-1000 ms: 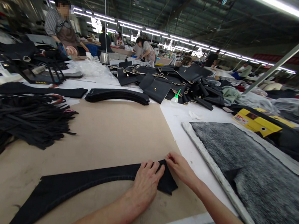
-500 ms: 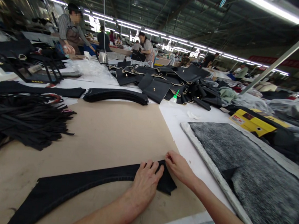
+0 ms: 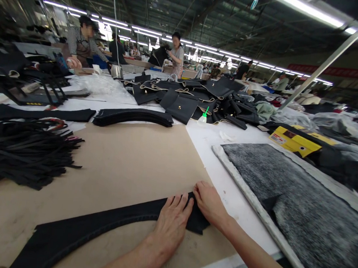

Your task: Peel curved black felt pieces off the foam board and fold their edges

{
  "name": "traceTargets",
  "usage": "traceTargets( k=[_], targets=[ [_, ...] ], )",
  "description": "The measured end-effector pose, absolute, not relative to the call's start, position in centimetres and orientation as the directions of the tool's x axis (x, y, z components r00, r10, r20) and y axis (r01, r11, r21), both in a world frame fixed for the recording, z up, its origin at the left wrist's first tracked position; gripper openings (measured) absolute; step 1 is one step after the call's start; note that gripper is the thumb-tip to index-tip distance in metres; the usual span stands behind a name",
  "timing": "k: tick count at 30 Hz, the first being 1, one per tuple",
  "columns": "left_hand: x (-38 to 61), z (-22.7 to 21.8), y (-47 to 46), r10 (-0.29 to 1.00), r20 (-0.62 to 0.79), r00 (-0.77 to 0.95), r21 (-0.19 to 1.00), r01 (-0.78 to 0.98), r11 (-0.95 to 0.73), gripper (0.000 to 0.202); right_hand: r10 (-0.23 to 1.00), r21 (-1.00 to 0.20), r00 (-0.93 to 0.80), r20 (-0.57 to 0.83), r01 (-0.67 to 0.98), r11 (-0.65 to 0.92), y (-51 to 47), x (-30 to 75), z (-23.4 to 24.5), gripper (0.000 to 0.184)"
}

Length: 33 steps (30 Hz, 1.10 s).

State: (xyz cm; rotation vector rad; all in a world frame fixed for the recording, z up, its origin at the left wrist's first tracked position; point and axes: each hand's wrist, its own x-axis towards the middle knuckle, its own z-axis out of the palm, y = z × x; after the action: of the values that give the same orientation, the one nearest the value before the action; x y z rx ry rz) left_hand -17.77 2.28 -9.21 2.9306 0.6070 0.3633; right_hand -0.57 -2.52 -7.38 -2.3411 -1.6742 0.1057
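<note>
The fingers of the left hand [image 3: 171, 217] lay slightly spread and flat on a long, curved black strip [image 3: 102, 221], gripping nothing. Just beside them, the right hand [image 3: 209, 203] had its fingers bent together at the strip's upper edge, near its right end; from where I stood I couldn't tell whether they pinched it. The strip lay on a tan sheet [image 3: 135, 159] over the white tabletop [image 3: 224, 180], its left end reaching toward the near edge. To the right was a fuzzy grey mat [image 3: 290, 180], and to the left a tangle of black laces [image 3: 28, 152]. Beyond the sheet I saw a stack of curved black pieces [image 3: 133, 117], a small green-tipped bottle [image 3: 202, 119] and a heap of black flaps [image 3: 180, 104], with a yellow box [image 3: 294, 141] off to the right. Farther back, people stood at other tables.
</note>
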Motion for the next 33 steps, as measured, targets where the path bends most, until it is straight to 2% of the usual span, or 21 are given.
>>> traceTargets(
  k=[6,9,11,14,17,20,25,30,33],
  targets=[
    [-17.3,-9.4,2.2,0.356,0.301,0.885,0.084,0.348,-0.934,0.05,0.898,-0.368,0.402,0.181,0.874,-0.318,-2.7,-0.3,-7.4,0.007],
    [-17.2,-9.5,2.0,0.362,0.335,0.87,0.051,0.366,-0.929,0.052,0.891,-0.43,0.38,0.247,0.867,-0.251,-3.2,-0.3,-6.8,0.019],
    [-17.1,-9.7,1.8,0.364,0.36,0.859,0.038,0.377,-0.926,0.051,0.923,-0.412,0.272,0.274,0.9,-0.143,-3.7,-0.5,-6.2,0.027],
    [-17.1,-10.0,1.7,0.364,0.389,0.846,0.021,0.387,-0.922,0.046,0.971,-0.321,0.057,0.234,0.947,0.022,-4.7,-1.0,-5.7,0.036],
    [-17.4,-10.1,1.6,0.357,0.39,0.849,0.012,0.383,-0.924,0.039,0.978,-0.262,-0.016,0.209,0.962,0.072,-5.6,-0.6,-6.2,0.043],
    [-17.6,-9.8,1.7,0.346,0.396,0.851,0.012,0.372,-0.928,0.036,0.975,-0.233,0.004,0.221,0.971,0.049,-6.2,0.6,-7.3,0.047],
    [-17.4,-9.2,1.9,0.349,0.363,0.864,0.04,0.36,-0.932,0.036,0.958,-0.33,0.185,0.218,0.938,-0.107,-6.6,1.2,-7.7,0.037],
    [-16.8,-9.0,1.7,0.377,0.321,0.869,0.049,0.382,-0.923,0.039,0.968,-0.345,0.162,0.192,0.934,-0.087,-6.8,0.5,-6.9,0.035],
    [-16.8,-8.9,1.6,0.368,0.305,0.878,0.043,0.373,-0.927,0.039,0.955,-0.411,0.244,0.17,0.898,-0.156,-6.3,0.5,-6.8,0.029]
  ],
)
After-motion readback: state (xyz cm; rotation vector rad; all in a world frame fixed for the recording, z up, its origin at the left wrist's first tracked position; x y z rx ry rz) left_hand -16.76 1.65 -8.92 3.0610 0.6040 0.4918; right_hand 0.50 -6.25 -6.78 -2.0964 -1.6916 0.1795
